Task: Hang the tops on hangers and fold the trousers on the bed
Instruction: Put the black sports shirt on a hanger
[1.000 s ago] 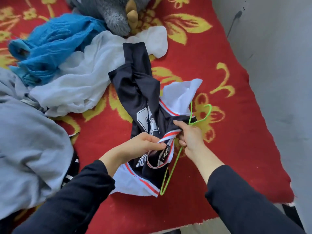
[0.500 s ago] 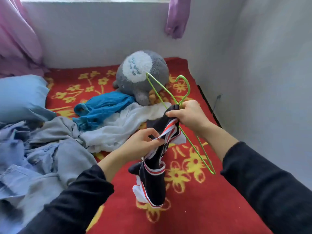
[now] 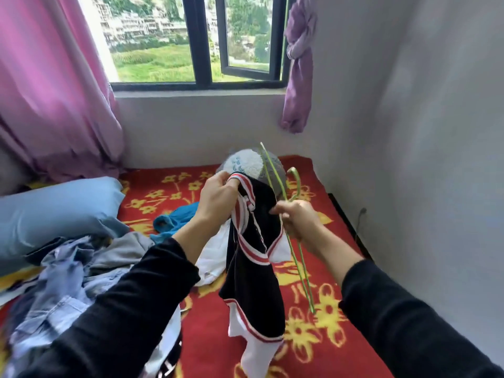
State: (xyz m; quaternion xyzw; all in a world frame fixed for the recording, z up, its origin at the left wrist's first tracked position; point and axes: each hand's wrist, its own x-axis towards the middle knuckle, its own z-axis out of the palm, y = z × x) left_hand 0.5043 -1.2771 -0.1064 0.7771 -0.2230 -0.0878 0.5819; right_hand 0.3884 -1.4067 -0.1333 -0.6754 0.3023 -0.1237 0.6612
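Bed (image 3: 212, 347) below window (image 3: 197, 50) | my left hand (image 3: 216, 199) grips top (image 3: 253, 282) by its collar, top hanging under it | my right hand (image 3: 298, 218) clasps hanger (image 3: 298, 271) just beside top

Black top (image 3: 253, 268) of smooth, faintly shiny cloth with ribbed trim. Beside it, a thin green hanger (image 3: 300, 274) looks smooth and glossy. Below it, a matt, fuzzy red blanket (image 3: 313, 358).

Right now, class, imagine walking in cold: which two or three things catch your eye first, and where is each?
The black top with red-and-white trim, held up mid-frame: the left hand grips its collar, the right hand holds a green wire hanger beside it. Beneath lies the red blanket with yellow flowers, and a pink curtain hangs upper left.
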